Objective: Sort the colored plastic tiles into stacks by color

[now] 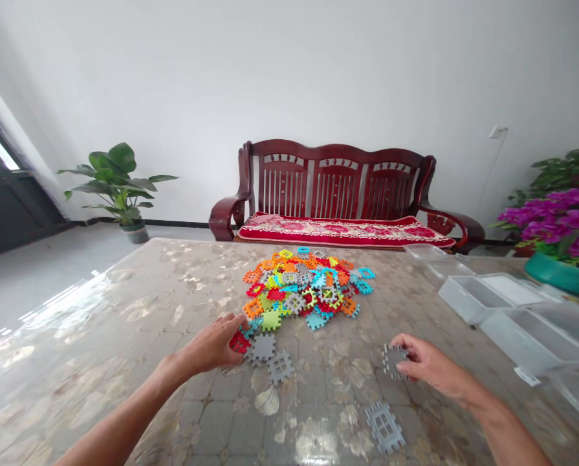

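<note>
My left hand (216,340) is closed at the near left edge of a heap of colourful plastic interlocking tiles (299,285), with a red interlocking tile (239,343) between thumb and fingers. Right beside it lie a solid grey tile (261,349) and a grey window-patterned tile (281,367). My right hand (422,362), well apart from the heap, pinches a solid grey interlocking tile (393,361) by its right edge. Nearer to me, below that hand, another grey window-patterned tile (385,426) lies flat on the table.
The table (173,401) has a glossy, floral-patterned cover. Translucent plastic boxes (473,301) stand along its right side, near purple flowers in a teal pot (561,275). Beyond the table are a dark red wooden bench (338,181) and a potted plant (119,181).
</note>
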Motion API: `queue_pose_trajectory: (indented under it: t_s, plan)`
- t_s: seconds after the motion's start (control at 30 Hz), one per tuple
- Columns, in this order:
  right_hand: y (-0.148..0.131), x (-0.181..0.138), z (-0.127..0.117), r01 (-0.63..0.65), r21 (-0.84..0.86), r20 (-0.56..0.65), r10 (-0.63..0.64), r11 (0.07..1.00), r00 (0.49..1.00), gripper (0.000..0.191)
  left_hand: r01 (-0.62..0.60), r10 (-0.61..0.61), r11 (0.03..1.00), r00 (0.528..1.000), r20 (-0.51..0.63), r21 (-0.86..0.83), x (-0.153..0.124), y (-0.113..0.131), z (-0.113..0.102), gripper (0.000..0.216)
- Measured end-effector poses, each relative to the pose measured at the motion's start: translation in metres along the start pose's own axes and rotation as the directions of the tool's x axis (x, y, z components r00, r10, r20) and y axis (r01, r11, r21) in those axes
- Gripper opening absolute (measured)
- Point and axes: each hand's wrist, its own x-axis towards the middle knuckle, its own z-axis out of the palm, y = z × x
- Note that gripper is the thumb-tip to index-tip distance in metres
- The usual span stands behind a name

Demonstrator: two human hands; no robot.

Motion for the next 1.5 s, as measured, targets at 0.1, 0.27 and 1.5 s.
queue_pose_trajectory:
  t_s: [0.1,0.27,1.5]
  plan:
    - [-0.017,-0.019,0.020,-0.015,-0.003,0.190,0.016,1.000,0.982,0.049,-0.015,0.014,1.000,1.000,-0.027,-0.015,-0.001,0.002,-0.001,0.030]
    - [-0.026,-0.026,0.052,-0.016,-0.344,0.220,0.097,0.939,0.971,0.062,-0.002,-0.004,0.996,0.998,-0.068,-0.092,0.003,0.003,-0.001,0.040]
    - [-0.134,0.085,0.169,0.249,-0.358,0.138,-0.213,0.900,0.967,0.102,-0.175,0.111,0.958,0.957,-0.267,-0.229,0.040,0.000,0.035,0.049]
